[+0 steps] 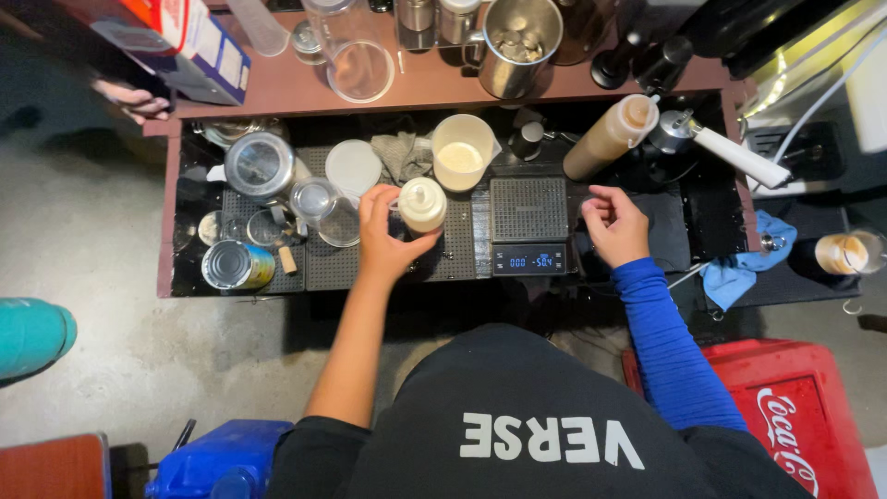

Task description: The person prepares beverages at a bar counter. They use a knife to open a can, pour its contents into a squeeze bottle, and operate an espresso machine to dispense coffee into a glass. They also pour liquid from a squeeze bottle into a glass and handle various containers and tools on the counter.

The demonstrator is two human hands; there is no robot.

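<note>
Closest to the camera is the person's black shirt [517, 416], with a red crate [795, 407] off to the right and a blue jug [217, 457] down at the left. Left arm is bare, right one has a blue sleeve [665, 342].

Left hand [388, 236] is wrapped around a cream squeeze bottle [423, 203], fingers curled on its left side and thumb tucked under it. The bottle sits over the black mat [453, 249], just left of the scale [528, 222] and right below a plastic jug [462, 152] with pale liquid in it.

Right hand [614, 222] hovers just right of the scale, fingers loosely curled in, not holding anything that I can see. A brown sauce bottle [610, 137] lies tilted just above it.

Left of the squeeze bottle there's a clear cup [325, 211], a white lid [353, 166], a metal canister [261, 166] and an open tin can [236, 265]. Blue cloth [744, 263] is off to the far right.
</note>
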